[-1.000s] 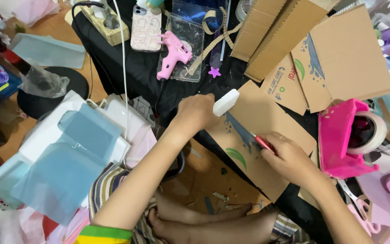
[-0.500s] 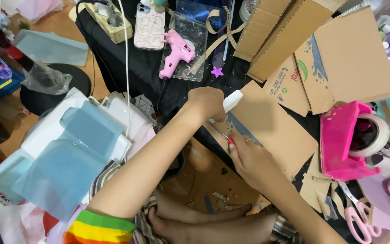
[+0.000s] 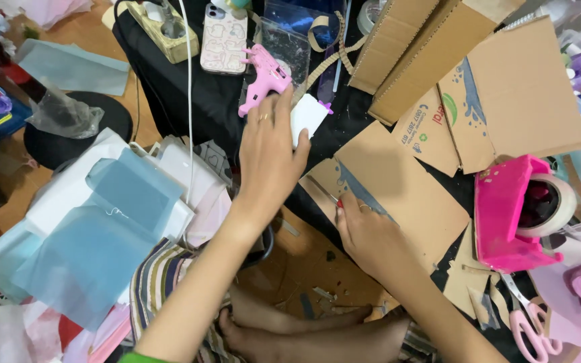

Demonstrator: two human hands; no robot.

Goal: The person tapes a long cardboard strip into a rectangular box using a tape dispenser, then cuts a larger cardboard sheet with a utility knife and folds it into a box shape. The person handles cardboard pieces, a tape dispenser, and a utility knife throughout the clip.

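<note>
My left hand [image 3: 270,158] reaches forward over the black table. It pinches a small white block [image 3: 307,115] between thumb and fingers, and its fingertips touch a pink glue gun [image 3: 263,75]. My right hand [image 3: 366,232] rests on the near corner of a flat cardboard piece [image 3: 405,195] and holds a thin pen [image 3: 324,190] against it. The cardboard bears blue and green print along one edge.
A phone in a patterned case [image 3: 222,30] and a power strip [image 3: 163,23] lie at the back. Folded cardboard boxes [image 3: 432,47] sit back right. A pink tape dispenser [image 3: 514,215] and pink scissors [image 3: 531,326] are to the right. Blue sheets [image 3: 102,228] lie left.
My left hand has moved forward with the white block from the cardboard's edge to the glue gun. My right hand has slid left toward the cardboard's near corner.
</note>
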